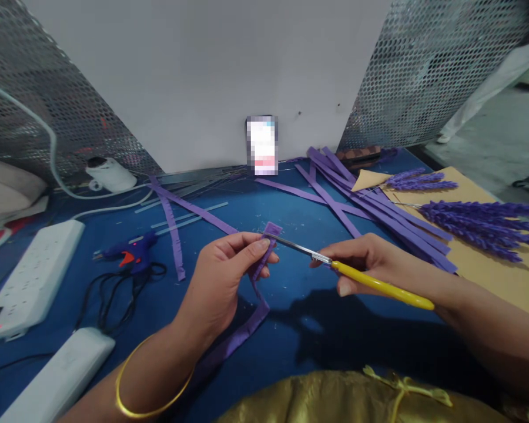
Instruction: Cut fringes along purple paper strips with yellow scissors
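Between the thumb and fingers of my left hand (229,276) is pinched a purple strip (256,317), whose short end sticks up past the fingertips while the rest hangs down onto the blue table. My right hand (370,264) holds scissors (374,283) with a yellow handle. Their metal blades point left and meet the strip just above my left fingertips; whether they are parted there is too small to tell. More purple strips (379,214) lie in a pile at the right, and a few others lie behind my left hand.
At the left are a blue glue gun (136,251) with a black cord and a white power strip (37,273). A phone (262,145) leans on the back panel. Purple artificial flower stems (476,226) lie on brown paper (480,267) at the right. A white mug (113,175) lies back left.
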Demonstrator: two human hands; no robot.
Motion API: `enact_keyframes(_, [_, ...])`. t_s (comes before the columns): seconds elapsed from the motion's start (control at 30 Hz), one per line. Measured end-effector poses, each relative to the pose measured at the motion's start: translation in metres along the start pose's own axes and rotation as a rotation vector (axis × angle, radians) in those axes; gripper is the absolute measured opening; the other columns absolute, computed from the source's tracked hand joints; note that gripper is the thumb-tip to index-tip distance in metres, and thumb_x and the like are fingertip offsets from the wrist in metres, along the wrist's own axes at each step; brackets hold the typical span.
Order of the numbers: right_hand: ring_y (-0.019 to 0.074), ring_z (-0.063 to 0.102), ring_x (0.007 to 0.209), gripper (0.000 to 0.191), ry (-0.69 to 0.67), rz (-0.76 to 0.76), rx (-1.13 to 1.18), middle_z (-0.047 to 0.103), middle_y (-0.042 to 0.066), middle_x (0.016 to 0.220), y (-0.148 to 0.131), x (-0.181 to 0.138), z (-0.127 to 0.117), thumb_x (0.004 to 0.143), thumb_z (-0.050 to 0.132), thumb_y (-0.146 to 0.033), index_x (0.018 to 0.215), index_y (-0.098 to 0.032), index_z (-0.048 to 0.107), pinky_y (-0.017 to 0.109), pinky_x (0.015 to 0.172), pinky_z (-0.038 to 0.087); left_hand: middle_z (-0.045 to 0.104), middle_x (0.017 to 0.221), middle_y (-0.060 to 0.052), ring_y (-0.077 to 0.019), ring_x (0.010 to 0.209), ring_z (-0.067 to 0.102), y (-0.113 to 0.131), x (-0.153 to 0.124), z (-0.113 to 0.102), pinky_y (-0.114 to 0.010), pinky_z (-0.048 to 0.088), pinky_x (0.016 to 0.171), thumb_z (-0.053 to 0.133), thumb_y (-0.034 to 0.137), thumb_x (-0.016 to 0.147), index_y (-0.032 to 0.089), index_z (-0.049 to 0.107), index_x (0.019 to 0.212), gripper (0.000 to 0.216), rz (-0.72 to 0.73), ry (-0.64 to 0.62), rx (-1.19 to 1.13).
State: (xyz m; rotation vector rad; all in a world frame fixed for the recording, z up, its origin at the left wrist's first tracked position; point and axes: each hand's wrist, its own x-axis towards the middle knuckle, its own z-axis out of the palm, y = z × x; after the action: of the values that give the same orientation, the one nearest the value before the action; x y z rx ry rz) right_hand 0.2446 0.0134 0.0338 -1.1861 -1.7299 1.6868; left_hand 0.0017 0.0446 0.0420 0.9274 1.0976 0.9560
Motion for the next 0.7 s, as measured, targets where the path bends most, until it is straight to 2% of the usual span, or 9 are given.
enact_keyframes(0.17, [0.0100, 0.029, 0.062, 0.033, 0.034, 0.002, -0.033, 0.037, -0.004, 0.072, -0.0022, 0.0007, 0.0015, 0.080, 0.077, -0.047, 0.087, -0.016, 0.069, 0.024, 0.053, 0.023, 0.071, 0.061, -0.002, -0.0093, 0.053, 0.058, 0.0028, -0.0005, 0.0004, -0.018, 0.045, 0.050, 0.084, 0.026, 0.070, 0.015, 0.076, 0.074, 0.014, -0.003, 0.004, 0.023])
enact_keyframes(0.47, [0.0107, 0.028, 0.062, 0.031, 0.082, -0.022, -0.133, 0.035, -0.005, 0.069, -0.0034, 0.0018, 0.0020, 0.081, 0.075, -0.046, 0.079, -0.017, 0.064, 0.024, 0.053, 0.024, 0.071, 0.063, -0.003, -0.0087, 0.054, 0.058, 0.0048, 0.0007, 0.0004, -0.018, 0.045, 0.051, 0.084, 0.025, 0.068, 0.014, 0.076, 0.073, 0.014, -0.070, -0.008, -0.028])
enact_keyframes(0.7, [0.0108, 0.030, 0.061, 0.031, 0.118, -0.031, -0.196, 0.036, -0.005, 0.067, -0.0037, 0.0019, 0.0024, 0.081, 0.075, -0.046, 0.081, -0.016, 0.066, 0.024, 0.052, 0.025, 0.071, 0.062, -0.003, -0.0093, 0.053, 0.057, 0.0031, 0.0014, 0.0019, -0.019, 0.045, 0.052, 0.085, 0.025, 0.067, 0.014, 0.076, 0.072, 0.015, -0.021, 0.030, 0.012])
